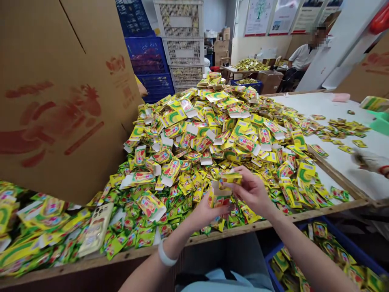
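Near the table's front edge, my left hand (204, 214) is closed around a small candy carton (220, 199) with its open end facing up. My right hand (251, 191) pinches yellow sachets (230, 179) just above that opening; how many they are I cannot make out. Beneath both hands lie loose green and yellow sachets (187, 184). Behind them rises a large heap of yellow cartons (179, 115) printed with red fruit, many with white flaps standing open. A white band circles my left wrist.
A big cardboard box (60, 134) stands at the left, near a phone (96, 229) lying on sachets. A wooden rim (142, 253) edges the table. Below right is a blue crate (273, 263) with filled packs. Another person's blurred hand (366, 160) shows at right; a person (300, 59) sits behind.
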`<state>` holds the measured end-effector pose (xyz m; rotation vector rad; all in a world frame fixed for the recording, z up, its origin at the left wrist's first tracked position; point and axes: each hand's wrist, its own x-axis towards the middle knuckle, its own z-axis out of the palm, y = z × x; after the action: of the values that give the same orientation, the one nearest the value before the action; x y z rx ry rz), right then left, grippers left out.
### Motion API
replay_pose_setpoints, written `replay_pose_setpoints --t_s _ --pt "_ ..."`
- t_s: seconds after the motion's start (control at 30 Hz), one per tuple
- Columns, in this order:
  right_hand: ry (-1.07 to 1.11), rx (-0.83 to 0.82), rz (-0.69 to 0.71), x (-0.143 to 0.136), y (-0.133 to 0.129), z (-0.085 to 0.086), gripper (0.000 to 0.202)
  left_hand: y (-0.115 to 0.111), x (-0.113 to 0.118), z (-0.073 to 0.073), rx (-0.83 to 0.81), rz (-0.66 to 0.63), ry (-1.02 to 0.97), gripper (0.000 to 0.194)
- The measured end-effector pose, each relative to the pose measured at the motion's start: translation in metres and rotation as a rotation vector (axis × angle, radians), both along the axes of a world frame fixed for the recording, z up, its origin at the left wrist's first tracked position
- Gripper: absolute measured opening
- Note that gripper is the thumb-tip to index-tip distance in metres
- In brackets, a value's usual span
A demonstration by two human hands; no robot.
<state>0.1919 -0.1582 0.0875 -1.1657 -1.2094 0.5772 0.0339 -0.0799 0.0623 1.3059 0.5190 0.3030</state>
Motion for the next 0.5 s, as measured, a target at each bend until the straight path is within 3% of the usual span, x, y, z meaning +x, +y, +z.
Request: replay_pose_setpoints --t_s 0.13,0.23,0.37,0.43,0.5 --pt "-0.456 -0.154 0.130 0.013 -0.014 0.002 0.016 -0.002 -0.002 -0.002 0.210 -0.028 0.021 0.058" --pt "-0.664 -0.269 0.172 0.016 -0.027 0.009 0.022 -0.002 -0.003 -0.007 0.315 -0.113 0.070 0.062" --pt "-0.570 -0.273 0.195 0.014 -0.040 0.006 0.024 -0.005 -0.003 -0.018 0.276 -0.124 0.079 0.065" --pt "-0.465 -0.226 0.102 0.013 -0.047 -0.005 0.013 -0.007 -0.006 -0.023 0.262 -0.153 0.109 0.069" --pt "-0.427 -0.166 0.060 0.009 -0.055 -0.021 0.017 -0.010 -0.008 -0.028 0.240 -0.225 0.140 0.072"
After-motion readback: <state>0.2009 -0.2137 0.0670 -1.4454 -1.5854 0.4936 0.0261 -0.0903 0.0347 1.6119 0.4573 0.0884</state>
